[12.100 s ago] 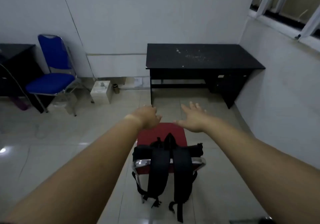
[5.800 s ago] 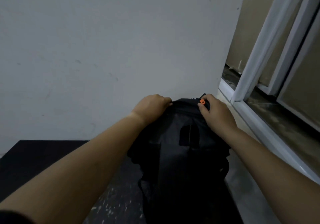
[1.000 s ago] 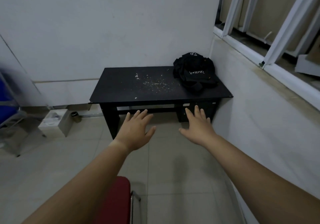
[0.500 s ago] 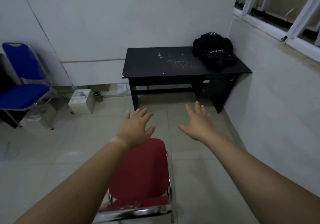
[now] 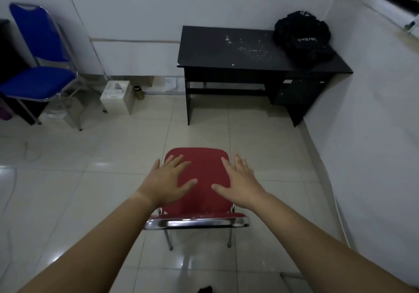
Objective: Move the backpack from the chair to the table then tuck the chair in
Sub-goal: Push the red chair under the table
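Note:
The black backpack (image 5: pixel 302 35) lies slumped on the right end of the black table (image 5: pixel 226 52), close to the wall corner. The red chair (image 5: pixel 204 172) with a chrome back rail stands on the tiled floor in front of me, some way short of the table, its seat facing the table. My left hand (image 5: pixel 167 180) hovers over the left side of the seat, fingers spread and holding nothing. Over the right side of the seat, my right hand (image 5: pixel 240 182) is likewise spread and holds nothing.
A blue chair (image 5: pixel 36 70) stands at the far left beside a dark desk. A white box (image 5: pixel 118 94) and a small can (image 5: pixel 138 91) sit on the floor by the back wall. The right wall (image 5: pixel 374 134) runs close alongside the table and chair.
My view has dropped and pulled back, bringing the whole red chair into sight. Both open hands have lowered from above the floor to over the seat.

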Demonstrator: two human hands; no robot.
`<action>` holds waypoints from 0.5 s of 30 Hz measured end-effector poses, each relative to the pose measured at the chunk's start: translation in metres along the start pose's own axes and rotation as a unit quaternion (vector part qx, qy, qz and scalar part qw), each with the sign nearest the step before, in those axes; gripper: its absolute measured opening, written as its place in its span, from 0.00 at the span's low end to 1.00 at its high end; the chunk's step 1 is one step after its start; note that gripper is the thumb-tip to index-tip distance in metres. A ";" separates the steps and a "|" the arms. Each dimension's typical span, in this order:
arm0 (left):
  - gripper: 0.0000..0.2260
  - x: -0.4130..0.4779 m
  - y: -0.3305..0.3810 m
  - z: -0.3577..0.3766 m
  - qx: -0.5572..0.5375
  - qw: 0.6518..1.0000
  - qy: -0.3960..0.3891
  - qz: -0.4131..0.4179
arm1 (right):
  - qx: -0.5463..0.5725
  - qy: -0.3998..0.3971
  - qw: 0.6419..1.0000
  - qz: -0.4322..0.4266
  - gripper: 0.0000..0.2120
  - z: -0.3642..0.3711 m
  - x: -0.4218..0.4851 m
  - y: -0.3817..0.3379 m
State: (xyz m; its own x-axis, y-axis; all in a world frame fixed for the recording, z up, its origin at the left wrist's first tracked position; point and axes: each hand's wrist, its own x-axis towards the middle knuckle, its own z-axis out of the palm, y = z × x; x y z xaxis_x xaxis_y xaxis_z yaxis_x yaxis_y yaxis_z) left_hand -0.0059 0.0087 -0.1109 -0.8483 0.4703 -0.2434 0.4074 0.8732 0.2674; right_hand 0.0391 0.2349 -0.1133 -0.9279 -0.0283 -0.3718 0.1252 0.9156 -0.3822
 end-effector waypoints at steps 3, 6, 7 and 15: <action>0.42 -0.020 0.001 0.026 -0.020 0.997 -0.066 0.027 | 0.018 -0.028 0.999 -0.042 0.47 0.022 -0.011 -0.003; 0.42 -0.032 0.001 0.063 0.020 0.989 -0.146 0.030 | 0.012 -0.118 0.992 -0.044 0.53 0.050 -0.022 0.006; 0.36 -0.034 0.002 0.072 0.029 0.986 -0.159 0.028 | -0.005 -0.145 0.989 -0.034 0.52 0.060 -0.025 0.009; 0.21 -0.030 0.001 0.091 0.059 0.993 -0.094 0.026 | -0.141 -0.019 0.988 -0.056 0.19 0.089 -0.025 0.012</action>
State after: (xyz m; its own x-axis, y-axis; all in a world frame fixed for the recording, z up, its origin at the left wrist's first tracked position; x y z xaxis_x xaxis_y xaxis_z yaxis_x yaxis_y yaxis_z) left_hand 0.0510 0.0075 -0.1883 -0.7509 0.5215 -0.4052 0.4954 0.8505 0.1764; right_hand 0.0954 0.2106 -0.1840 -0.9159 -0.1463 -0.3738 -0.0861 0.9811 -0.1731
